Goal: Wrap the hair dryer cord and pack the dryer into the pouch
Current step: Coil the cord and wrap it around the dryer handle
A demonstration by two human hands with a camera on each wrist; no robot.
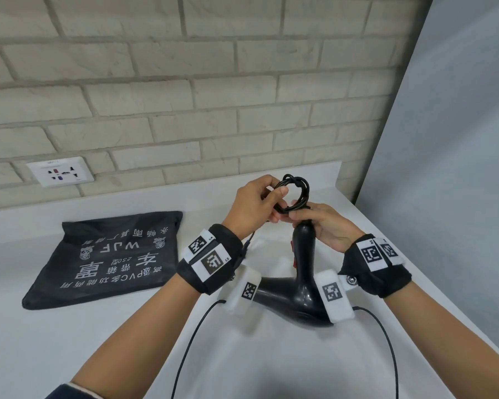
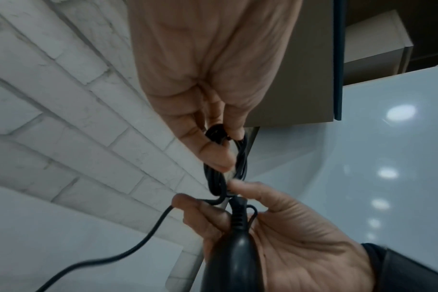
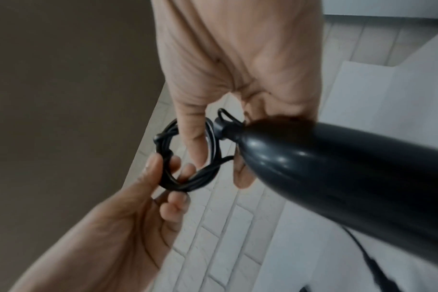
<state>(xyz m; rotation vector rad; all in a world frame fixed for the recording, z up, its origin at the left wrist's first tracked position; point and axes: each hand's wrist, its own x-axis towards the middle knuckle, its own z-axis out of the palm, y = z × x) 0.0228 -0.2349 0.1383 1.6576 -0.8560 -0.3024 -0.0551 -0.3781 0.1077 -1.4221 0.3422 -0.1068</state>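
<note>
A black hair dryer [image 1: 297, 289] lies on the white counter [image 1: 98, 341], its handle pointing away from me. My right hand [image 1: 303, 216] grips the handle end [image 3: 338, 168] near the cord's strain relief [image 2: 238, 219]. The black cord [image 1: 297, 194] is gathered into a small coil just above that end. My left hand [image 1: 271, 201] pinches the coil [image 3: 185, 183] between thumb and fingers [image 2: 213, 150]. A loose length of cord [image 2: 138, 245] trails off from the coil. The black drawstring pouch [image 1: 107, 260], printed with white characters, lies flat to the left, touched by neither hand.
A brick wall [image 1: 185, 82] with a white socket plate [image 1: 60, 171] backs the counter. A pale panel [image 1: 458, 168] closes the right side along the counter's edge. Two thin black cables [image 1: 190, 341] run from my wrist cameras toward me.
</note>
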